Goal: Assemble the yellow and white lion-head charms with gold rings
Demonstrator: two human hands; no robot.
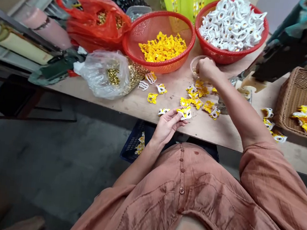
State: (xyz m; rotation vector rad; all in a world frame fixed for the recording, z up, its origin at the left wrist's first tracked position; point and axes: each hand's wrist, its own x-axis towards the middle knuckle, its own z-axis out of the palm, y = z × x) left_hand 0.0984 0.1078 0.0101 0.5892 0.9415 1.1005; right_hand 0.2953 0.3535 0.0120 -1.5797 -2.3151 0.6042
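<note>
Between the thumb and fingers of my left hand [167, 125] is a small yellow-and-white plastic piece with an eye, shaped like an animal head [185, 113]. It is held just above the table's front edge. My right hand [206, 67] reaches across the table into a small clear round tub [193, 65]. Its fingers are bent down inside the tub, and their tips are hidden, so what they hold does not show. Several loose yellow pieces [195, 97] and yellow-and-white pieces [215, 113] lie on the table between my hands. A white wavy part [143, 86] lies farther left.
At the back stand a red basket of yellow parts [130, 38] and a red basket of white parts [225, 57]. Bags of gold-coloured bits [92, 74] sit left. A dark machine [280, 51] and wicker basket [286, 101] stand right. Below is a blue crate [131, 141].
</note>
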